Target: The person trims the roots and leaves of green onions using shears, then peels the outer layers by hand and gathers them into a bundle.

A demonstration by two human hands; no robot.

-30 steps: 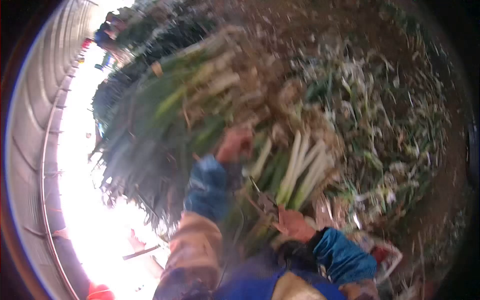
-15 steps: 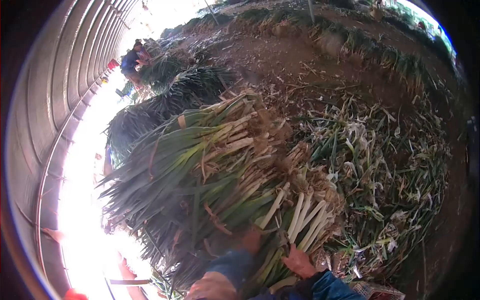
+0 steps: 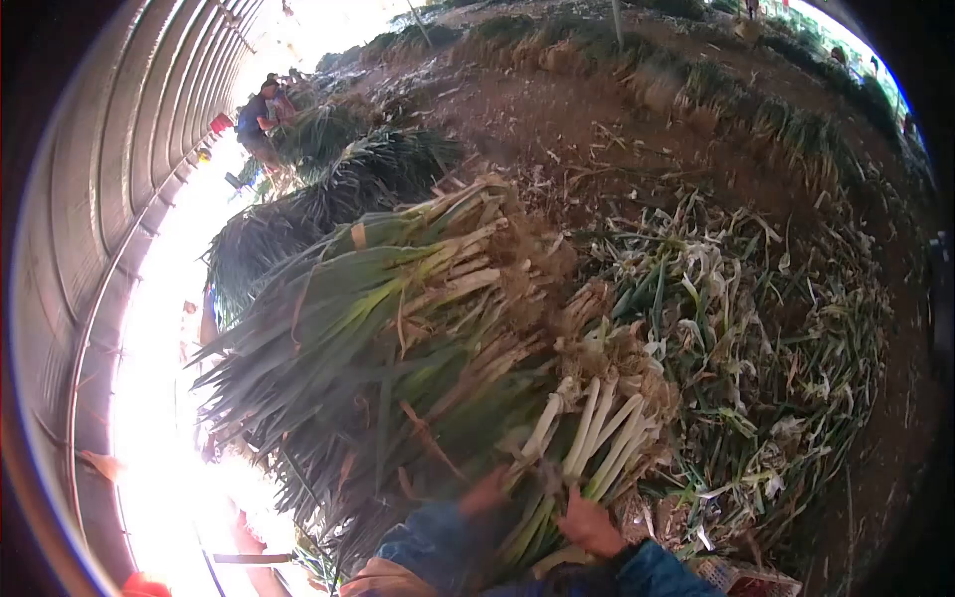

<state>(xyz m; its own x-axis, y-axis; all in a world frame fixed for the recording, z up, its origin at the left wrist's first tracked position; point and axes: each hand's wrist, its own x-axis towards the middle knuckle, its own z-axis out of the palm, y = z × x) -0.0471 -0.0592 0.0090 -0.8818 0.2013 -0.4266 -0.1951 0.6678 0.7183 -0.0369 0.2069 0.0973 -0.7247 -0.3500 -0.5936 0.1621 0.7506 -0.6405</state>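
Note:
A large heap of leeks (image 3: 348, 308) lies before me, green leaves to the left and roots to the right. On its near side is a small group of cleaned leeks (image 3: 604, 435) with bare white stalks. My right hand (image 3: 589, 524) is closed around the lower part of these stalks, its thumb side upward. My left hand (image 3: 483, 494), smeared by motion, is beside the leaves just left of that group. A single pale leek stalk (image 3: 540, 428) slants up near it. The left fingers are too blurred to tell whether they hold anything.
Peeled leaves and scraps (image 3: 736, 328) cover the ground to the right. A plastic crate (image 3: 746, 577) stands at the bottom right. Another leek pile (image 3: 308, 214) lies farther back, with a person (image 3: 259, 124) beyond it. A ribbed greenhouse wall (image 3: 109, 179) runs along the left.
My left hand and sleeve have shifted left and slightly down. My right hand stays at the white stalks. The person in the distance has straightened up somewhat.

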